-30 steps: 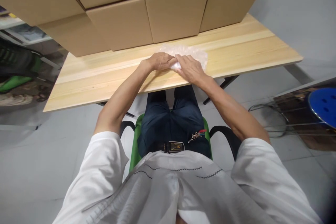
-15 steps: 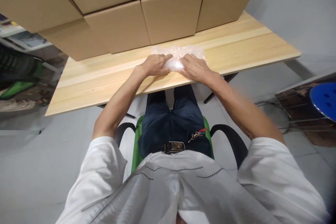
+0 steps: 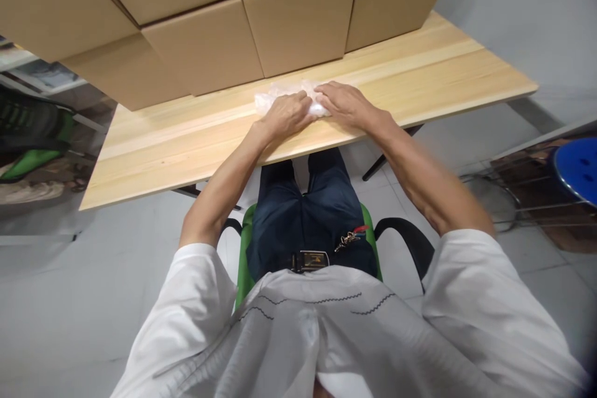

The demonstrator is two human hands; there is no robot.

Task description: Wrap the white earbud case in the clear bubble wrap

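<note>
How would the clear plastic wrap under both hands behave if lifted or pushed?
Probably floppy: the plastic wrap lies crumpled and bunched under the left hand and right hand. Likely light, being thin and see-through. Pushed along the smooth wooden table, it would more likely slide or crumple than roll.

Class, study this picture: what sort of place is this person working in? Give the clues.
Probably a packing or shipping workroom: plain cardboard boxes are stacked along a wooden table, and the left hand and right hand press on clear bubble wrap lying on it.
</note>
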